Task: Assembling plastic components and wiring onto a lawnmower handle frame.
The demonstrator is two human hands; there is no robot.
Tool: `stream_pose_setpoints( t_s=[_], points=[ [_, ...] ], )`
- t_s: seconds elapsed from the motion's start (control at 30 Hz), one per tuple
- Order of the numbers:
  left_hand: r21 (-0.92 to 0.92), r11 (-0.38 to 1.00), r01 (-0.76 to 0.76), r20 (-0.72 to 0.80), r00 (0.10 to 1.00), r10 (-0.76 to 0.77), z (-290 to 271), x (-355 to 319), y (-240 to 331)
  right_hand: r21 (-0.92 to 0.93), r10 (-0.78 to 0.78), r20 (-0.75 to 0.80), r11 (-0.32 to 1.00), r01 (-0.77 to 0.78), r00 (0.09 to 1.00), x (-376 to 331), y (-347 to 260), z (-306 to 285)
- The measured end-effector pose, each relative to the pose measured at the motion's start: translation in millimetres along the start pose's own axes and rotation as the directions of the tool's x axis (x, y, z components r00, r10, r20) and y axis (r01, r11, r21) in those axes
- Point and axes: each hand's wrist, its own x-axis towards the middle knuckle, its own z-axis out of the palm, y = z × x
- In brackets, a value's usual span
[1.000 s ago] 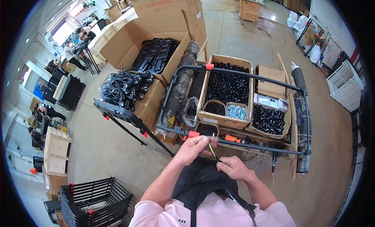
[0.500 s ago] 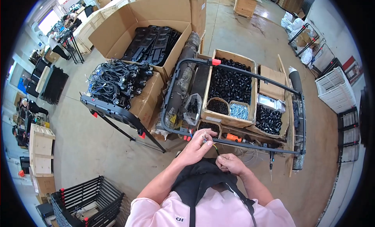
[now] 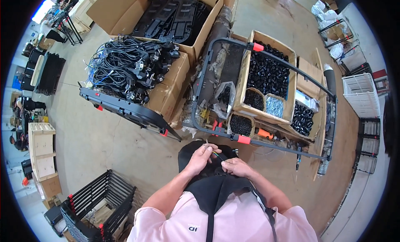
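In front of my dark apron, both hands hold a cable with a short stretch of coloured wire, green-yellow among it, showing between them. My left hand is closed, thumb and fingertips pinching the wire end. Fingers curled, my right hand grips the black sheathed part. Just beyond the hands lies the near rail of a black tubular frame with red clips. A small dark piece with metallic prongs shows beyond my right hand; I cannot tell whether it belongs to this cable.
A heap of black plug cables sits on a carton at the left, behind a black panel on legs. Behind the frame stand a carton of black parts, a tub of screws and an orange tool. Stacked frames are at lower left.
My view has shifted, and the frame and cartons appear higher and further right. My left hand has drawn back from the frame's rail toward my right hand. The cable stays between them.
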Motion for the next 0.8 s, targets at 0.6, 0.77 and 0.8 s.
stream_pose_setpoints(
  t_s=[0.6,0.77,0.8],
  points=[
    [0.092,0.987,0.135,0.343,0.926,-0.158,-42,60,-7,0.323,0.038,-0.053,0.946,-0.019,0.998,34,20,22],
    [0.169,0.964,0.207,0.399,0.88,-0.259,-48,70,3,0.288,0.003,-0.049,0.958,0.011,0.999,38,26,28],
    [0.185,0.958,0.218,0.388,0.88,-0.275,-47,71,4,0.293,0.003,-0.052,0.956,0.013,0.999,39,28,29]
  ],
)
